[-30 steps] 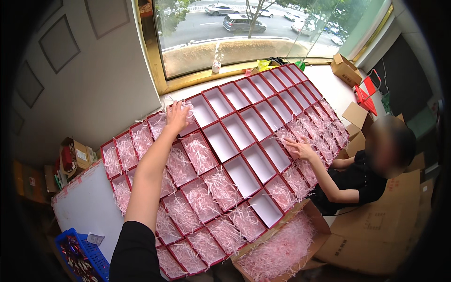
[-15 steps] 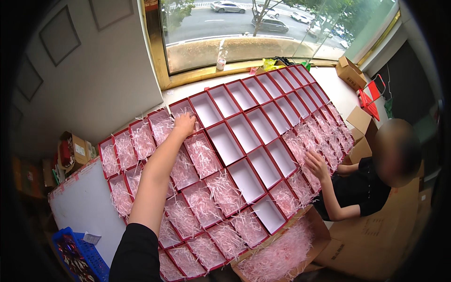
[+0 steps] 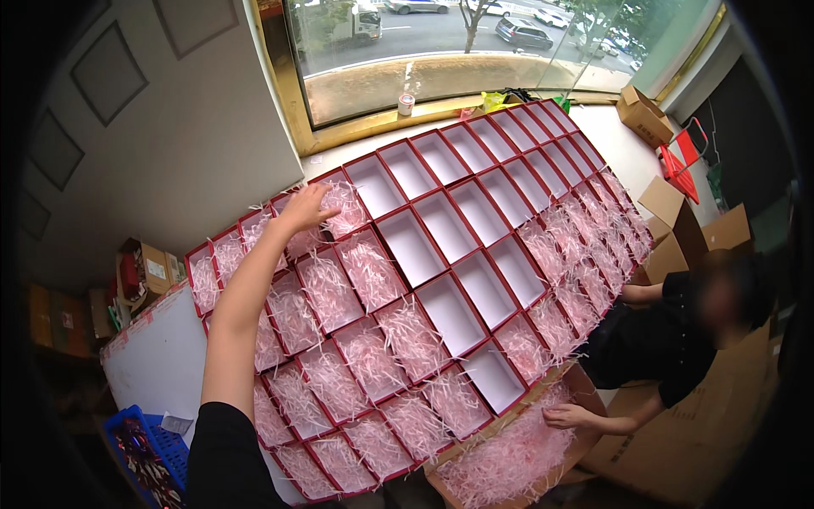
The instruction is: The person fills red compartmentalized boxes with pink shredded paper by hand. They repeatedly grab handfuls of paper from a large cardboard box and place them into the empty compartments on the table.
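Note:
My left arm stretches across rows of red-edged boxes with white insides. My left hand is over the far-left part, its fingers stretched and a little apart, with nothing visibly held. It is beside a box holding pink shredded paper, near the far edge. Most boxes to the left and near side hold the same pink shreds, some strands hanging over the rims. Right of my hand, several empty boxes show bare white bottoms. My right hand is not in view.
At the right a co-worker in black has a hand at a carton of pink shreds. Open cardboard boxes and a red folding cart stand beyond. A blue basket is at lower left, a tape roll on the window sill.
My left hand has drawn back slightly left, off the shreds in the far box, and its fingers have spread. The co-worker's hand has moved from the filled boxes down to the carton.

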Action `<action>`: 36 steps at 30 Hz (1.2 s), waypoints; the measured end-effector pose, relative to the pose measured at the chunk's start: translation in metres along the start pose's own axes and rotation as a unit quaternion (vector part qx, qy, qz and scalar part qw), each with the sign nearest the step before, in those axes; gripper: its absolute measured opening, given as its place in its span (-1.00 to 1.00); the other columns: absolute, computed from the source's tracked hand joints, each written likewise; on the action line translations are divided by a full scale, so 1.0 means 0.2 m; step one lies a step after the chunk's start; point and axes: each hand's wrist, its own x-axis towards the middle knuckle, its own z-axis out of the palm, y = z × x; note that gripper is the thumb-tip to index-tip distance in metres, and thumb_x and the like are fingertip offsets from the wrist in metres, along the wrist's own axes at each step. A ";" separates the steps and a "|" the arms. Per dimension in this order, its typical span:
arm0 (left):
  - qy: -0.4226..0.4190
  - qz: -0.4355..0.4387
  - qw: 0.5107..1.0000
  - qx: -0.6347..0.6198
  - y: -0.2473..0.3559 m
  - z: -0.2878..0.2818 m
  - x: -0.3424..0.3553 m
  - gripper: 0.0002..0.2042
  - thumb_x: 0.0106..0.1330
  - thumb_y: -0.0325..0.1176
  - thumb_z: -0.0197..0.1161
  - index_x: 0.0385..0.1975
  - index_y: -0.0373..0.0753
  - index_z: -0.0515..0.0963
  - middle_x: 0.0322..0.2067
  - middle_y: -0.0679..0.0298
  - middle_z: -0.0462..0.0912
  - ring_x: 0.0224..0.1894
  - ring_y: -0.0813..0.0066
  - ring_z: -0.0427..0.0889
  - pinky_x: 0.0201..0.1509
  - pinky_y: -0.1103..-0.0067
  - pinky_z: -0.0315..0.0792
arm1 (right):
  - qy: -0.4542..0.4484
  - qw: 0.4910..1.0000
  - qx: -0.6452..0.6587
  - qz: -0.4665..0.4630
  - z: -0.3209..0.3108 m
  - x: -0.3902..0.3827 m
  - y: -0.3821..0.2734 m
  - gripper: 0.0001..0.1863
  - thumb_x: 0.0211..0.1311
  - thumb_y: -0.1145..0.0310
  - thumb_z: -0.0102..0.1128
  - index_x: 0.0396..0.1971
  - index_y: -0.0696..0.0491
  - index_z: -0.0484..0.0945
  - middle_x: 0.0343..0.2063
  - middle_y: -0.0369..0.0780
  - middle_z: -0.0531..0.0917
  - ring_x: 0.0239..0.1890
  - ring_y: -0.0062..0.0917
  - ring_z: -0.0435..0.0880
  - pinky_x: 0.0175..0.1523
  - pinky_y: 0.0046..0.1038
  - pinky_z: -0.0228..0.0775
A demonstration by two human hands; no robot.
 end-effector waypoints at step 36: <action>0.006 -0.153 0.925 -0.348 0.70 -0.49 -0.63 -0.81 0.08 -0.49 -0.10 -0.30 -0.27 0.38 -0.38 0.24 0.49 -0.32 0.54 0.47 -0.21 0.62 0.35 | 0.126 0.976 -0.071 -0.165 -0.09 0.74 -0.08 -0.70 -0.08 0.41 -0.04 -0.24 0.04 0.27 -0.42 -0.24 0.43 -0.45 -0.53 0.43 -0.44 -0.53 0.33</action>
